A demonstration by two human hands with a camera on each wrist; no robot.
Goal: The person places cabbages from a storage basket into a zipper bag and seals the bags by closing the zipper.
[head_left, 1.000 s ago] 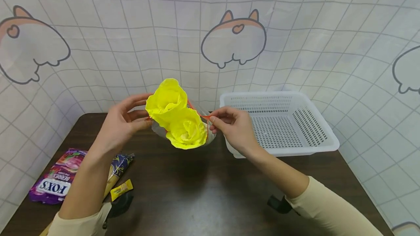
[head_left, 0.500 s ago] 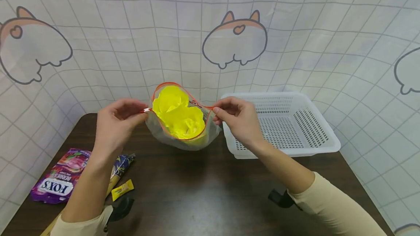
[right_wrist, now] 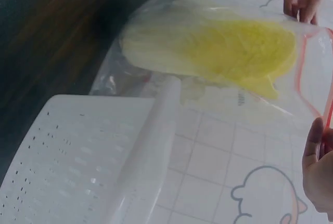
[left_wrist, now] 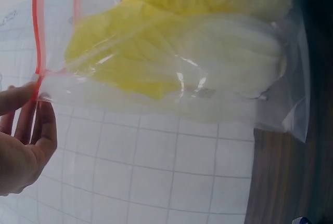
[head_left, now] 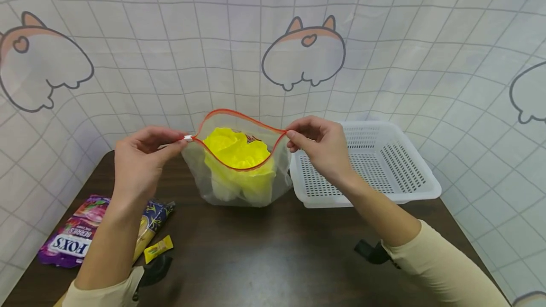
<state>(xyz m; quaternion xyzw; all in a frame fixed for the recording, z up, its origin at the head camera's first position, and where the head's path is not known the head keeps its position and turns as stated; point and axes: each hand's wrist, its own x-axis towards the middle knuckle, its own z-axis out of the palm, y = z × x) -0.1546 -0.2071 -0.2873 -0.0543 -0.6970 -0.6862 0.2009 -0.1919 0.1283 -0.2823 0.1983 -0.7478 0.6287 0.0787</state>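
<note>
Both hands up at chest of the worktop [head_left: 264,255], a see-through zip bag [head_left: 281,174] stretched between them. Left hand [head_left: 138,158] pinches one top corner, thumb and finger at the white slider [head_left: 188,138]; right hand [head_left: 322,148] pinches the opposite corner of the red rim [head_left: 230,111]. Mouth of the bag gapes wide. Inside, side by side: two cabbages [head_left: 236,153], yellow frilled leaves at the top, white stems toward the bottom. Bag hangs upright over the far part of the worktop; cannot tell whether its base touches.

Writing: a line of dark red print on the bag's far panel, partly behind the leaves, not readable. Purple pouch [head_left: 70,238] at left, upside down to the viewer: "FOX'S" in big letters on a white label, "BERRIES" next to it, a smaller line too fine to make out; fruit pictures at its far end. Left forearm crosses in front of part of it.

Close by, a long packet [head_left: 151,221], yellow with a dark blue patterned end, and just beside it a small yellow sachet [head_left: 158,248]; printing too small.

White slotted basket [head_left: 367,169] at right, near the bag. Gridded cloth [head_left: 192,51] behind, printed with dog rumps [head_left: 304,58]. Cream sleeves [head_left: 439,266] on both arms.
</note>
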